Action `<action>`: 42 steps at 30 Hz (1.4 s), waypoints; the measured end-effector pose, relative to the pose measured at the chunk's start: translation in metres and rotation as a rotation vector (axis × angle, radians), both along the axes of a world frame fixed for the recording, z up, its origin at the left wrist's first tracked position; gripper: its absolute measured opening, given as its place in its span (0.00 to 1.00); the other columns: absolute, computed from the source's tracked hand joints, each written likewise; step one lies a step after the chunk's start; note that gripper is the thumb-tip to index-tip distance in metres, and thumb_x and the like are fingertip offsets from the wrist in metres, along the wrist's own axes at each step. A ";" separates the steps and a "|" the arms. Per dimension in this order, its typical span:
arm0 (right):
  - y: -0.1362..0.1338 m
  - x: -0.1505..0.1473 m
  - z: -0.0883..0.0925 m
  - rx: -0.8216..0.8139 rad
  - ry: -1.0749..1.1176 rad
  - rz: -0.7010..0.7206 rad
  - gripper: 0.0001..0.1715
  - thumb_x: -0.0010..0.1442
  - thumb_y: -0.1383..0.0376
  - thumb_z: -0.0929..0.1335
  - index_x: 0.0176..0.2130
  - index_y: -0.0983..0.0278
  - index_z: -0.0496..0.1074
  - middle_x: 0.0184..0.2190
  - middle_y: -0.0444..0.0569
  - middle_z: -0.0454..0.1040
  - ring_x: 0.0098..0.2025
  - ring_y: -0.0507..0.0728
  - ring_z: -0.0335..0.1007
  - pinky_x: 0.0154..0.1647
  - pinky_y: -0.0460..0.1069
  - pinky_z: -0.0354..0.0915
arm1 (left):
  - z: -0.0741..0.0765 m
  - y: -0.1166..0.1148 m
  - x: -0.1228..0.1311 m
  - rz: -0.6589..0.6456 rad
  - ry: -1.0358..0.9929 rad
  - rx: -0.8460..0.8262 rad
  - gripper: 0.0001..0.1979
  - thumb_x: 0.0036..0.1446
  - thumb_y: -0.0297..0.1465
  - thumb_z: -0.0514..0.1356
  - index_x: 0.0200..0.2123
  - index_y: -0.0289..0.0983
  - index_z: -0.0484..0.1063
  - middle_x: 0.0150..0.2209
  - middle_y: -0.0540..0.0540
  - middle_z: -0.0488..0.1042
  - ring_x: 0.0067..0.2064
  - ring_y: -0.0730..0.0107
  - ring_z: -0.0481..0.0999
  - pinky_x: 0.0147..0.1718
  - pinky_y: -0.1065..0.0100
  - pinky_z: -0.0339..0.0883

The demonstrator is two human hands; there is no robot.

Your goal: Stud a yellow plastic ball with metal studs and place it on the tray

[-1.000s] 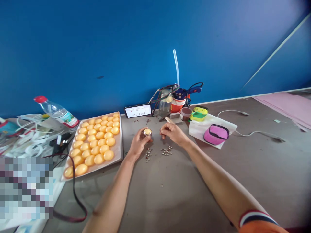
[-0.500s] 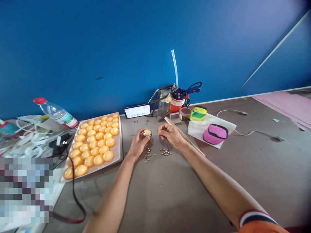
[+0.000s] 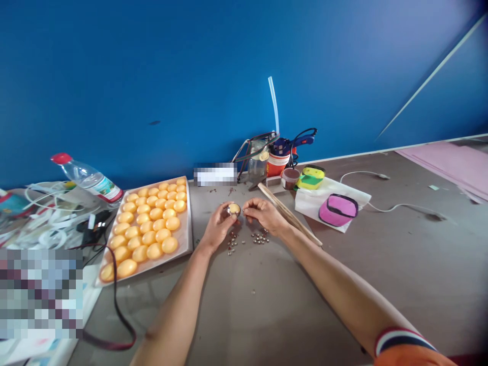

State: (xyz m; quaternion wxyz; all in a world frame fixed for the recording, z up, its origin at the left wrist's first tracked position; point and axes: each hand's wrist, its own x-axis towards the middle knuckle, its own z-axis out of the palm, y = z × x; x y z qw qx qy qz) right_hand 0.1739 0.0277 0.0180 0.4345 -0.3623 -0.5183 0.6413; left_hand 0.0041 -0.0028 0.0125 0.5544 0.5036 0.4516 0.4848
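My left hand (image 3: pixel 218 229) is closed around a small yellow ball (image 3: pixel 234 209) with shiny silvery pieces set around its edge. Just to the right, my right hand (image 3: pixel 266 216) pinches a tiny shiny bead (image 3: pixel 244 209) close to the ball's side; the bead is too small to make out well. Below the hands, two loose clusters of glossy beads lie on the table: one cluster (image 3: pixel 232 243) under the left fingers, another cluster (image 3: pixel 261 238) under the right. To the left, a white-edged tray (image 3: pixel 185 235) carries rows of plain yellow-orange balls (image 3: pixel 154 251).
A wooden strip (image 3: pixel 293 218) lies beside my right forearm. Behind stand a glass jar (image 3: pixel 258 162), an orange-and-white cup (image 3: pixel 277 165) with tools and a lidded tub (image 3: pixel 291 178). Pink (image 3: pixel 338 210) and yellow (image 3: pixel 311 178) pouches sit rightward; a bottle (image 3: pixel 91 179) and tangled cables lie left.
My right hand has moved left, bringing its pinched fingertips right up to the ball. My left hand has shifted the ball slightly to the right.
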 end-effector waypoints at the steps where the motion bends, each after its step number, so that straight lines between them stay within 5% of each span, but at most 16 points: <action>1: 0.000 -0.001 0.000 0.012 -0.023 -0.003 0.07 0.47 0.64 0.69 0.28 0.65 0.69 0.19 0.39 0.66 0.21 0.47 0.59 0.26 0.45 0.56 | 0.000 0.000 0.000 -0.005 0.002 0.003 0.22 0.49 0.37 0.62 0.48 0.37 0.64 0.38 0.46 0.71 0.31 0.72 0.73 0.34 0.67 0.67; 18: -0.005 -0.003 0.005 0.023 -0.098 0.003 0.06 0.46 0.64 0.68 0.27 0.64 0.66 0.20 0.38 0.65 0.22 0.48 0.60 0.28 0.46 0.57 | 0.004 -0.003 0.002 -0.035 0.030 0.000 0.23 0.48 0.36 0.63 0.48 0.38 0.66 0.37 0.47 0.72 0.33 0.70 0.72 0.37 0.66 0.67; 28: 0.000 -0.006 -0.012 0.067 -0.187 -0.016 0.08 0.47 0.63 0.68 0.27 0.63 0.63 0.18 0.37 0.64 0.20 0.48 0.59 0.21 0.44 0.54 | 0.001 -0.004 0.004 -0.013 0.094 0.037 0.24 0.47 0.35 0.64 0.48 0.38 0.66 0.42 0.45 0.72 0.38 0.66 0.73 0.40 0.65 0.67; 37: 0.010 0.015 -0.001 0.037 -0.011 0.051 0.13 0.47 0.58 0.70 0.28 0.64 0.66 0.19 0.38 0.62 0.21 0.47 0.57 0.23 0.44 0.54 | 0.003 -0.004 0.005 0.026 -0.132 -0.059 0.23 0.49 0.36 0.63 0.48 0.37 0.65 0.39 0.46 0.71 0.32 0.71 0.73 0.35 0.66 0.69; 42: 0.020 0.031 -0.004 0.191 -0.302 -0.007 0.08 0.49 0.61 0.68 0.30 0.63 0.70 0.23 0.40 0.66 0.23 0.49 0.59 0.26 0.45 0.56 | -0.001 0.003 0.000 0.091 -0.212 -0.099 0.22 0.48 0.36 0.64 0.46 0.38 0.65 0.36 0.48 0.71 0.29 0.74 0.73 0.34 0.66 0.69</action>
